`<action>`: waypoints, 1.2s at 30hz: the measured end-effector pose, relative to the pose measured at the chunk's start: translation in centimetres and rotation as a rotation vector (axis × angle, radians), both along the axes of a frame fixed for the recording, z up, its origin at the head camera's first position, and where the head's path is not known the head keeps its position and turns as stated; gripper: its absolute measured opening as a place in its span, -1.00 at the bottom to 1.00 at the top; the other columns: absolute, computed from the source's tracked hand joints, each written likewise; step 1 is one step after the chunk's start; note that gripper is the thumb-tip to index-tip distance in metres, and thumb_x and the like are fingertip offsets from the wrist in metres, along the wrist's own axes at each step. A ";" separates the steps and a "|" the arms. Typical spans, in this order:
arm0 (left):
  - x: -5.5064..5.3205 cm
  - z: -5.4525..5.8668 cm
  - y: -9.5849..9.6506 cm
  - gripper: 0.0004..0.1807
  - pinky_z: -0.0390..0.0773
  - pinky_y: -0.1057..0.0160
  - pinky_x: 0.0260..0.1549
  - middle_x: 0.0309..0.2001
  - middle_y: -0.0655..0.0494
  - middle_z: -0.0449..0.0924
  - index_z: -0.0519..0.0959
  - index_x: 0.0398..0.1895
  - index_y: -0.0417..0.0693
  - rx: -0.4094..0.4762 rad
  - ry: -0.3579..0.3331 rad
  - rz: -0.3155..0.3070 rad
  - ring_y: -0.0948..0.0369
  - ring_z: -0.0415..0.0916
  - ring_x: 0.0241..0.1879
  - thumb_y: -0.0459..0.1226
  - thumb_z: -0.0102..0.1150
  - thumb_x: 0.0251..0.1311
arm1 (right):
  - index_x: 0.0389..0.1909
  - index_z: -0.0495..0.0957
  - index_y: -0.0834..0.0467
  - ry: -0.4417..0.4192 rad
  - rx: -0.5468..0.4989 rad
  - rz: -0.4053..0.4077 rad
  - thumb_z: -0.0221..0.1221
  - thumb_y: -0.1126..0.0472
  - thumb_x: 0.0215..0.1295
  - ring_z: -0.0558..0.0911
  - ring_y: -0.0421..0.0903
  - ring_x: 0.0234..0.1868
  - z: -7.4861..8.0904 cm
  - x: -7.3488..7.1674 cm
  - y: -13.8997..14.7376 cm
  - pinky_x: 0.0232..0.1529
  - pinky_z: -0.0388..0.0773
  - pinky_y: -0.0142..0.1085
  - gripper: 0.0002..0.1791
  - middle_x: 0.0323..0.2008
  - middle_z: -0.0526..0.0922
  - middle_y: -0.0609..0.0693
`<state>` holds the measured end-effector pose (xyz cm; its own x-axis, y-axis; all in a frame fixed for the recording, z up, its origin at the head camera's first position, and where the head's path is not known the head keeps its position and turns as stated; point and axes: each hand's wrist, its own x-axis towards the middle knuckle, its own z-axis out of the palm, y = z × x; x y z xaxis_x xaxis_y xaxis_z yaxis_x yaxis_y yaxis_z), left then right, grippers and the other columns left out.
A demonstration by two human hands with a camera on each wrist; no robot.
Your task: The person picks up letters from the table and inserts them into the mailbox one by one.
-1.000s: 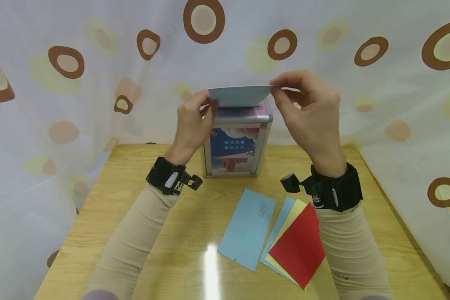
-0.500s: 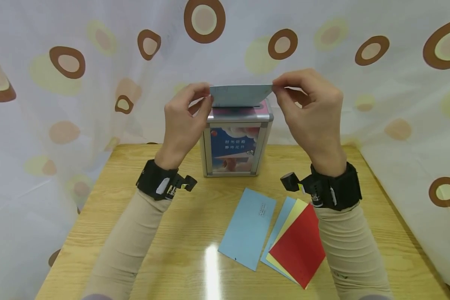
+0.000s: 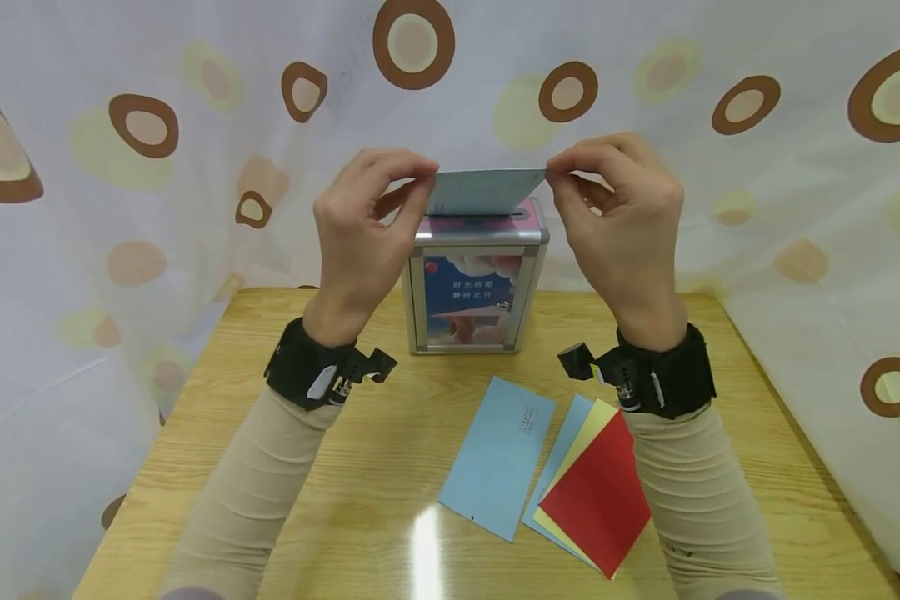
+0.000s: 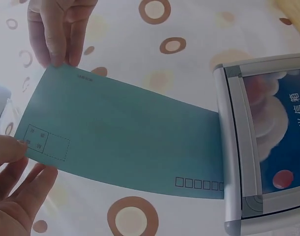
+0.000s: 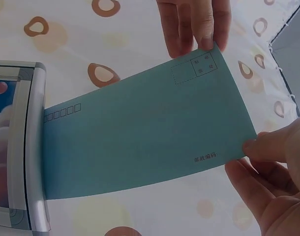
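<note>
While wrist views show envelope [image 4: 120, 130] squares [image 4: 198, 184], head adds red paper [image 3: 598, 493].

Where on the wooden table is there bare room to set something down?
Bare wooden table shows between the beige left sleeve and the flat blue paper envelope, right of the silver-framed box, and right of the beige right sleeve. It's crowded between that envelope and the right sleeve, where blue, yellow and red envelopes overlap.
</note>
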<state>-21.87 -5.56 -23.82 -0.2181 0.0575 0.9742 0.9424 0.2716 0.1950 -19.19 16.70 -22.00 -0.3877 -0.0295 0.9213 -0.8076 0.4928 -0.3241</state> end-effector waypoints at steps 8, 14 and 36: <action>-0.6 -0.8 -0.1 -0.90 0.68 0.28 -0.18 -0.30 -0.18 0.58 0.68 -0.26 -0.32 0.000 -0.017 0.018 0.14 0.60 -0.23 -0.48 0.24 0.18 | -0.35 0.69 0.35 0.012 0.037 -0.025 0.23 0.44 0.20 0.63 -0.15 -0.24 -0.9 -0.7 0.1 -0.13 0.65 -0.39 -0.93 -0.32 0.62 0.18; -1.2 -1.7 -0.2 -0.89 0.67 0.30 -0.19 -0.28 -0.15 0.60 0.69 -0.24 -0.27 -0.013 -0.048 0.039 0.16 0.62 -0.22 -0.45 0.23 0.20 | -0.35 0.68 0.35 0.028 0.092 -0.045 0.20 0.41 0.23 0.65 -0.14 -0.27 -1.7 -1.6 0.3 -0.16 0.65 -0.43 -0.90 -0.34 0.63 0.19; -2.5 -4.4 -0.8 -0.87 0.67 0.31 -0.21 -0.25 -0.07 0.65 0.70 -0.19 -0.18 -0.058 -0.185 0.093 0.16 0.62 -0.22 -0.39 0.21 0.26 | -0.27 0.68 0.29 -0.151 0.137 -0.073 0.23 0.41 0.24 0.64 -0.03 -0.21 -4.3 -3.0 0.1 -0.25 0.68 -0.11 -0.90 -0.27 0.65 0.17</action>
<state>-24.40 -6.33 -28.24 -0.3999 0.0842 0.9127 0.8625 0.3715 0.3437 -22.14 16.81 -26.30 -0.5264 -0.1168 0.8422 -0.7154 0.5961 -0.3645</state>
